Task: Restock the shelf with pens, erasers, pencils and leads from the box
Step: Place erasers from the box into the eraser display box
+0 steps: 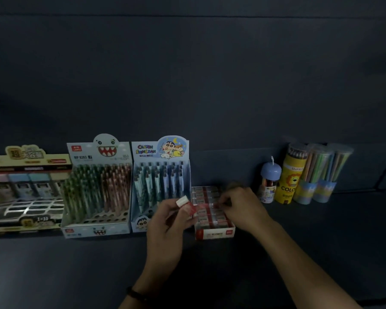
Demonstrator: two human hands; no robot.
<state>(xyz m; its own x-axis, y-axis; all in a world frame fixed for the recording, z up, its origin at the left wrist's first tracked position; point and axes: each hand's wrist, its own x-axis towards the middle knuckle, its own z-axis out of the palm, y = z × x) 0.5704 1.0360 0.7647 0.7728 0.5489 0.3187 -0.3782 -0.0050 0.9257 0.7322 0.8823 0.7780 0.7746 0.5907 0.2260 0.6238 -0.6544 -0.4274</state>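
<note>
A red and white eraser (186,204) is held up in my left hand (167,224), pinched between fingers and thumb just left of the eraser box (214,233). That red box sits on the dark shelf (321,230) and holds several wrapped erasers in rows. My right hand (243,208) reaches over the box, its fingertips pinching an eraser (206,206) in a middle row. Left of the box stand two pen displays: a cartoon-boy one (161,186) and a shark-face one (98,188).
At the far left sits a wide display (25,192) with pastel boxes. Right of the eraser box stand a small blue-capped tube (269,181), a yellow lion colour-pencil tube (290,175) and two clear pencil tubes (321,172). A dark back wall rises behind everything.
</note>
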